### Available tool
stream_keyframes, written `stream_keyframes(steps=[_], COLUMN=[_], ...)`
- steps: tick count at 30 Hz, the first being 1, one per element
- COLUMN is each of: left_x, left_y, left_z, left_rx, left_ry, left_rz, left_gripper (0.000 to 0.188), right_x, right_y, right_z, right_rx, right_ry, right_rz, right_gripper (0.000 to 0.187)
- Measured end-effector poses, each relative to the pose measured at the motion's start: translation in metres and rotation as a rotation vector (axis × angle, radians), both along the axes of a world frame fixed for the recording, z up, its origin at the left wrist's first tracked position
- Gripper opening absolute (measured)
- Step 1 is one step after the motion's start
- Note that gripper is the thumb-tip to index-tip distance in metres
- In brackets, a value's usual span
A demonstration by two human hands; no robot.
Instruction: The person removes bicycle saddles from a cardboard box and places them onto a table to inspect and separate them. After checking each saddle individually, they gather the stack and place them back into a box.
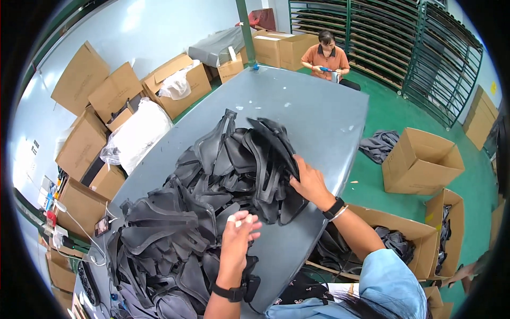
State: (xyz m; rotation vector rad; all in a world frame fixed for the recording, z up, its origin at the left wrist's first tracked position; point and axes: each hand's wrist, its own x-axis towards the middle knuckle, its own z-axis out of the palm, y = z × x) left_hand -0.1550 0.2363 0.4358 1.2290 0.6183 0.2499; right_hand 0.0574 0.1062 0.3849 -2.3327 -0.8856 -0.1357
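A big heap of black moulded, padded-looking pieces covers the near left and middle of the grey table. At the heap's right side, my right hand is closed on the edge of a black moulded piece, thumb and fingers around it; the fingertips are partly hidden behind it. My left hand hovers over the heap's near side, palm turned up, its fingers loosely bent and apart, with nothing in it. White coverings show on some of its fingertips. Both wrists wear black bands.
Open cardboard boxes with black pieces stand against the table's right side. Another box and a grey cloth heap lie on the green floor. A phone and cables lie at the left edge. A person sits beyond the far edge.
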Motion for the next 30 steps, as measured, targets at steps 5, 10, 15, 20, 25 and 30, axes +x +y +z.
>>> stream_keyframes(steps=[5, 10, 15, 20, 25, 30], left_x=[0.036, 0.058, 0.033, 0.002, -0.029, -0.024], left_y=[-0.013, -0.019, -0.01, -0.006, 0.009, 0.005], left_z=[-0.014, 0.002, 0.006, 0.016, 0.041, 0.025], left_rx=[0.069, 0.075, 0.133, 1.063, 0.967, 0.761], left_ry=[-0.044, -0.211, -0.289, 0.192, 0.035, 0.044], left_rz=[0.052, 0.127, -0.042, 0.082, 0.296, 0.356], left_gripper=[0.083, 0.065, 0.065, 0.061, 0.026, 0.064], right_x=[-0.046, -0.088, -0.094, -0.096, -0.069, -0.09], right_y=[0.0, -0.021, -0.029, -0.017, -0.011, 0.007], right_z=[0.04, 0.05, 0.049, 0.058, 0.089, 0.093], right_rx=[0.744, 0.666, 0.36, 0.354, 0.169, 0.377], right_ry=[0.853, 1.023, 0.772, 0.346, 0.021, 0.354], right_rz=[0.248, 0.441, 0.43, 0.574, 0.354, 0.426], right_gripper=[0.046, 0.054, 0.045, 0.04, 0.033, 0.034])
